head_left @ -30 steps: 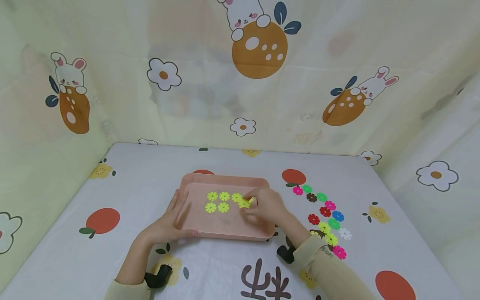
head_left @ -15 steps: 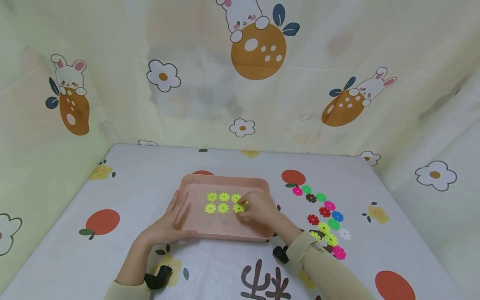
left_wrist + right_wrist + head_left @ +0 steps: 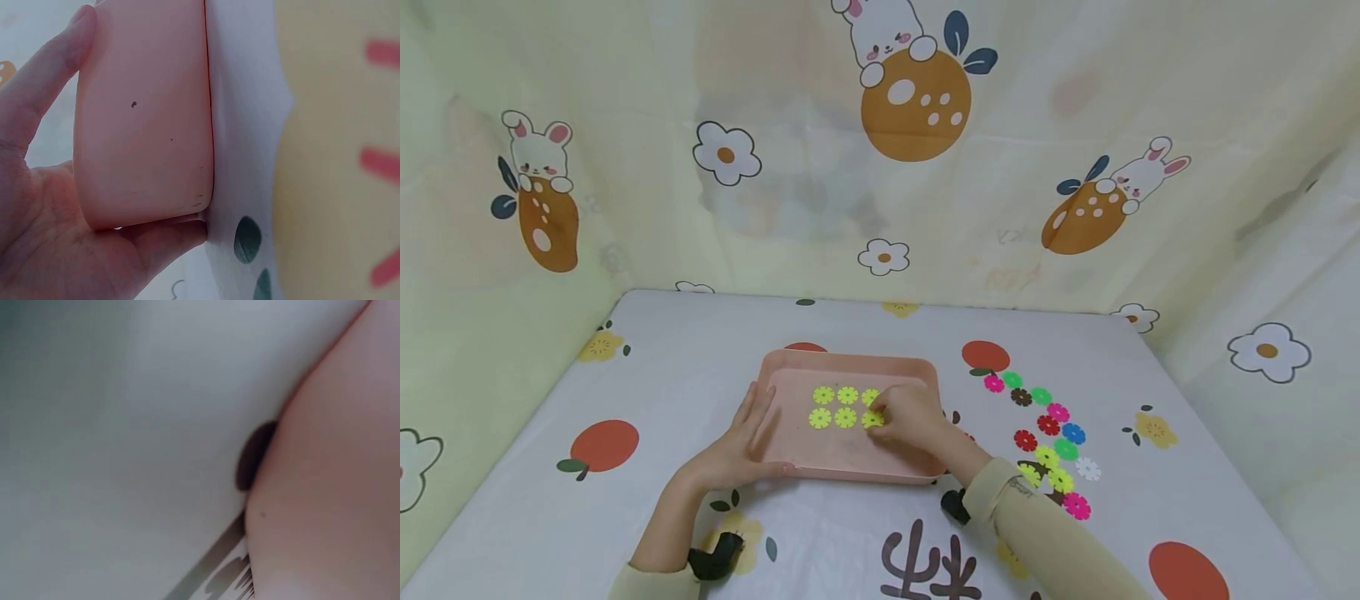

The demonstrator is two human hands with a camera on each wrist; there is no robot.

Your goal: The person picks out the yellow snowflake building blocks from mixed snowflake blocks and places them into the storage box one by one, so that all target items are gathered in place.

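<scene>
A pink tray (image 3: 850, 360) lies mid-table in the head view. Several yellow-green flower discs (image 3: 835, 407) lie in it in two rows. My right hand (image 3: 904, 417) reaches into the tray, and its curled fingertips pinch the yellow disc (image 3: 872, 419) at the right end of the near row. My left hand (image 3: 741, 442) lies against the tray's near-left corner. In the left wrist view a straight finger (image 3: 47, 78) runs along one side of the tray (image 3: 144, 112) and the thumb along the other. The right wrist view is blurred and shows only white cloth and the tray's wall (image 3: 337, 487).
A trail of several loose discs lies on the cloth right of the tray, among them pink (image 3: 994, 383), brown (image 3: 1022, 397), blue (image 3: 1073, 433) and white (image 3: 1087, 468). Printed curtains wall the table at the back and on both sides.
My right hand has moved left and down, bringing the yellow disc from above the tray's right part to the end of the near row. The left hand has stayed put.
</scene>
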